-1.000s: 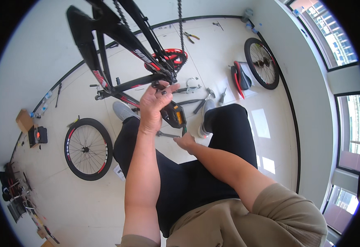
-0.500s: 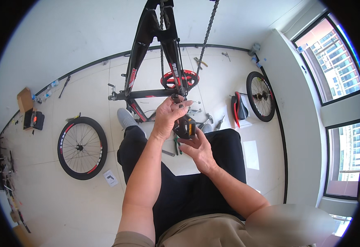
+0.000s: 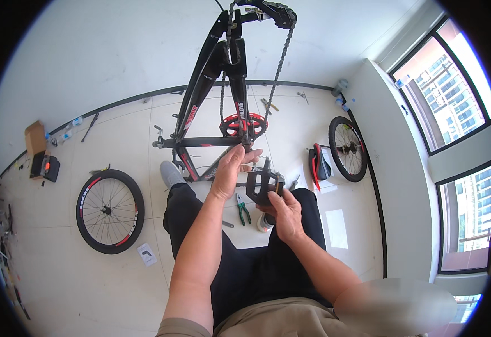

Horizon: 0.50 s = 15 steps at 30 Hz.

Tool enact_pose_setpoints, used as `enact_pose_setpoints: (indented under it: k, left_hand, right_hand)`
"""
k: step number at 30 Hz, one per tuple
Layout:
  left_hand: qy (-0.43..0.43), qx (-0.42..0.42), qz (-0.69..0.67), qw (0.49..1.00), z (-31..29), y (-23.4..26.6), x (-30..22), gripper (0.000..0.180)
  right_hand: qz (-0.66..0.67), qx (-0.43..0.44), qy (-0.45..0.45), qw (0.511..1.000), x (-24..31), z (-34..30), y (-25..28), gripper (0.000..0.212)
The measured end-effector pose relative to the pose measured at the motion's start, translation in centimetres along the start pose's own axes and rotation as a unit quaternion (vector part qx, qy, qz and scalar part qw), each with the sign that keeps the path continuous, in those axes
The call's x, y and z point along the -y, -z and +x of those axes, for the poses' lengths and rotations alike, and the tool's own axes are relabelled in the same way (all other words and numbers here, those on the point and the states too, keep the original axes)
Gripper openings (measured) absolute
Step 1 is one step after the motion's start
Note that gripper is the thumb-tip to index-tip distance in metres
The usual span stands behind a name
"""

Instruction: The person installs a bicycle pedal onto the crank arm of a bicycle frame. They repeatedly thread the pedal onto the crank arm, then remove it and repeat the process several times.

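Observation:
My right hand (image 3: pixel 285 213) grips a black bicycle pedal (image 3: pixel 255 188) from below and the right, thumb on its near side. The pedal is held above my right knee, its short spindle end pointing up. My left hand (image 3: pixel 228 171) is just left of the pedal, with fingers stretched apart and nothing seen in them. Beyond that hand, the black and red bicycle frame (image 3: pixel 205 142) stands upside down, with a red chainring (image 3: pixel 231 124) and a hanging chain (image 3: pixel 282 59). Part of the crank area is hidden behind my left fingers.
Green-handled pliers (image 3: pixel 242 209) and a wrench end (image 3: pixel 228 224) lie on the floor between my legs. A loose wheel (image 3: pixel 111 211) lies at left; another wheel (image 3: pixel 347 149) leans at the right wall beside a black and red saddle (image 3: pixel 320 164). An opened cardboard box (image 3: pixel 34 137) sits far left.
The pedal has moved slightly up and right and turned, now in my right hand. My left hand has loosened and spread its fingers. The view has tilted, showing more of the frame's top.

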<state>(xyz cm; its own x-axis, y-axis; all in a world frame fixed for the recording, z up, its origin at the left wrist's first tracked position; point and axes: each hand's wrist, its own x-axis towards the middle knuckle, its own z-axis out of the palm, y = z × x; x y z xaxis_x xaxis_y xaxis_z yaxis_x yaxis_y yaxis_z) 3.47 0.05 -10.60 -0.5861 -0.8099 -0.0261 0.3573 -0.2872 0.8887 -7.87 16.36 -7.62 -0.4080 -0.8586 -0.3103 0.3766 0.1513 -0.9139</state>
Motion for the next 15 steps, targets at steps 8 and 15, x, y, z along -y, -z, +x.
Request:
enact_pose_setpoints:
  k: [8,15]
  left_hand:
    - [-0.019,-0.021,0.132,0.991,0.9,-0.5,0.6,0.045]
    - [-0.193,-0.113,0.276,0.935,1.3,-2.4,1.7,0.016]
  right_hand:
    - [0.058,0.010,-0.039,0.997,4.4,-2.4,2.2,0.022]
    - [-0.015,-0.009,-0.045,0.999,5.2,-2.3,1.8,0.025]
